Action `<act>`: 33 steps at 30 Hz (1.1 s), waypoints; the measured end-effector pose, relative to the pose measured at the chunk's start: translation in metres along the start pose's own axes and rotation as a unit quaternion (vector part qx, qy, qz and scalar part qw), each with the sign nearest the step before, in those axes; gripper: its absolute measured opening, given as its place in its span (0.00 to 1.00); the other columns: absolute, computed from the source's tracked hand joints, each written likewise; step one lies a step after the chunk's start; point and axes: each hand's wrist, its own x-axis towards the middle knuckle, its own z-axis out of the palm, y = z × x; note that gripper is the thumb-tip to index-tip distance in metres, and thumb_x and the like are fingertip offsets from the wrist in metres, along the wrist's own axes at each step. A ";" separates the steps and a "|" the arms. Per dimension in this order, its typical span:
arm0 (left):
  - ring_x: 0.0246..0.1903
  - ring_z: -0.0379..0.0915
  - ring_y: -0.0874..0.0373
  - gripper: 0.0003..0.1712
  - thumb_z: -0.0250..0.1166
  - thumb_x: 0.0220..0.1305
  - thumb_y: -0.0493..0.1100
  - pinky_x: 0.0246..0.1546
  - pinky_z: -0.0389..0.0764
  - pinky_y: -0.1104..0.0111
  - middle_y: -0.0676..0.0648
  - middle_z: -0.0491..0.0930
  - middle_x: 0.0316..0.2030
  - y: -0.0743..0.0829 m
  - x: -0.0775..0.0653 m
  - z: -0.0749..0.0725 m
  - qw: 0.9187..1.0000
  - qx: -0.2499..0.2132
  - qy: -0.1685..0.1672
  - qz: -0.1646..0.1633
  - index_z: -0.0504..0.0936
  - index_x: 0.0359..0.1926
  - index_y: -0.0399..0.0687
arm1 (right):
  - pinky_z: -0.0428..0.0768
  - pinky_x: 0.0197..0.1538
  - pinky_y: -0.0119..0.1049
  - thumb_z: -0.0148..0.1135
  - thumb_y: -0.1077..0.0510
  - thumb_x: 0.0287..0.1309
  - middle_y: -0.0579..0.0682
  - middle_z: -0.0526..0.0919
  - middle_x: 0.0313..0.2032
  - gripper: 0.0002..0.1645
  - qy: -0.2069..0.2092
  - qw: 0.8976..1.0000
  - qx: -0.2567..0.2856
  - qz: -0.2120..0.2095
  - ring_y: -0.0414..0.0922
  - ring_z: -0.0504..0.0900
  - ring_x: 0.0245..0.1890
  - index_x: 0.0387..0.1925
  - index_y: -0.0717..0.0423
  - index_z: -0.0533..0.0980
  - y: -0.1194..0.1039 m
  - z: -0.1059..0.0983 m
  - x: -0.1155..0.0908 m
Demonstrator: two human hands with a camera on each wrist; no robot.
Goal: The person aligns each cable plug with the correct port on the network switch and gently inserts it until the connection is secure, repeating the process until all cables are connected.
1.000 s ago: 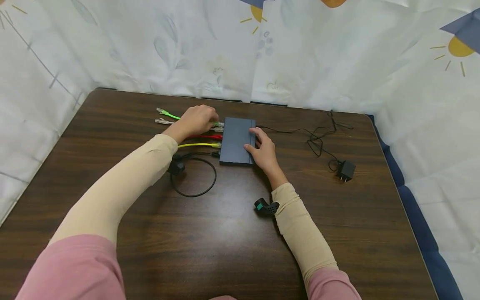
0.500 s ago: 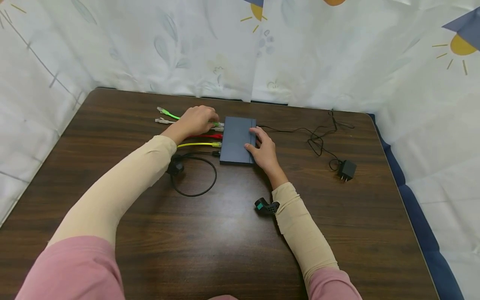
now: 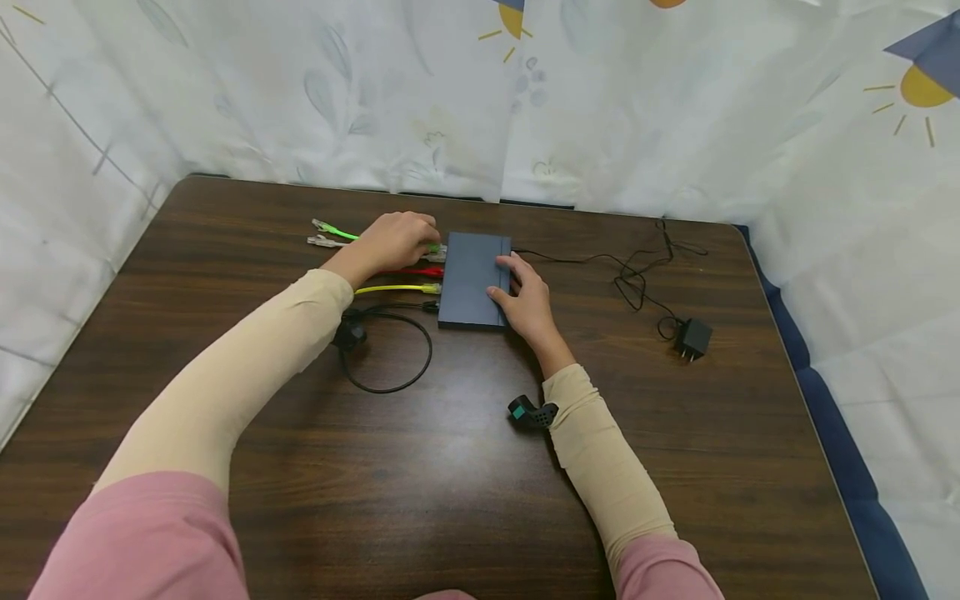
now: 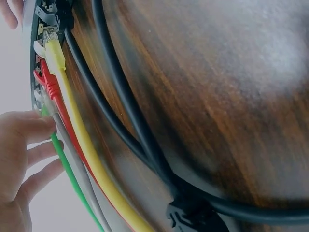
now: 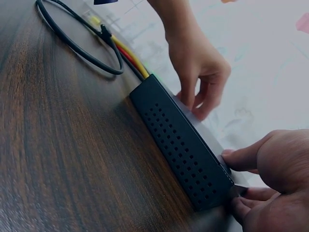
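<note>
A dark grey network switch (image 3: 471, 279) lies flat on the table, a row of ports along its left side. At the far end of that row, my left hand (image 3: 396, 240) pinches the plug end of a green network cable (image 4: 67, 169) between thumb and finger. Beside it, a grey cable (image 4: 72, 150), a red cable (image 4: 57, 99) and a yellow cable (image 4: 79, 121) run into neighbouring ports. My right hand (image 3: 527, 302) holds the switch by its right side, the thumb on top and fingers around the edge. Fingers hide part of the green plug.
A black cable (image 3: 386, 390) with a thick black block (image 3: 350, 333) loops left of the switch. Loose cable ends, one a green cable's plug (image 3: 324, 225), lie at the far left. On the right, a thin black cord (image 3: 633, 283) leads to a power adapter (image 3: 692, 340).
</note>
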 end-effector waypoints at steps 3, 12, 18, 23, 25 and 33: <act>0.39 0.80 0.49 0.10 0.62 0.65 0.35 0.38 0.81 0.56 0.46 0.80 0.40 0.000 0.000 0.000 1.000 -0.002 -0.004 -0.001 0.87 0.45 0.45 | 0.68 0.69 0.40 0.63 0.63 0.61 0.51 0.55 0.74 0.29 0.002 1.000 -0.001 0.001 0.51 0.60 0.73 0.64 0.53 0.70 0.000 0.000 0.000; 0.48 0.79 0.46 0.16 0.59 0.65 0.32 0.48 0.80 0.54 0.43 0.80 0.48 0.001 -0.004 -0.001 0.999 -0.033 -0.034 -0.012 0.83 0.51 0.43 | 0.68 0.68 0.39 0.63 0.63 0.61 0.48 0.57 0.74 0.30 0.001 1.000 -0.002 0.009 0.49 0.60 0.73 0.64 0.51 0.70 0.001 0.001 -0.001; 0.52 0.77 0.44 0.18 0.59 0.65 0.32 0.50 0.79 0.52 0.41 0.79 0.52 0.000 -0.005 -0.002 0.998 -0.024 -0.046 -0.031 0.81 0.55 0.44 | 0.68 0.68 0.39 0.64 0.62 0.61 0.48 0.57 0.74 0.30 0.003 1.000 -0.002 0.007 0.48 0.59 0.73 0.64 0.52 0.70 0.003 0.000 0.000; 0.47 0.78 0.45 0.14 0.62 0.65 0.37 0.44 0.80 0.51 0.42 0.80 0.48 -0.003 -0.007 -0.002 0.997 0.016 -0.049 -0.056 0.82 0.52 0.45 | 0.68 0.68 0.39 0.63 0.63 0.61 0.48 0.57 0.74 0.31 0.001 1.000 -0.002 0.008 0.48 0.59 0.73 0.65 0.52 0.69 0.002 0.000 -0.001; 0.42 0.78 0.46 0.10 0.63 0.65 0.38 0.39 0.79 0.53 0.43 0.81 0.44 -0.005 -0.007 -0.003 0.997 0.031 -0.047 -0.058 0.84 0.46 0.46 | 0.68 0.68 0.39 0.64 0.63 0.61 0.48 0.57 0.74 0.31 0.000 1.000 -0.001 0.008 0.49 0.59 0.73 0.65 0.52 0.69 0.001 0.000 -0.001; 0.23 0.66 0.55 0.12 0.63 0.64 0.36 0.26 0.65 0.63 0.46 0.79 0.28 -0.008 -0.009 -0.005 0.998 0.051 -0.028 -0.031 0.79 0.22 0.48 | 0.67 0.69 0.39 0.63 0.61 0.62 0.48 0.54 0.75 0.32 -0.015 1.000 -0.002 0.008 0.47 0.56 0.74 0.67 0.50 0.67 0.001 -0.002 0.000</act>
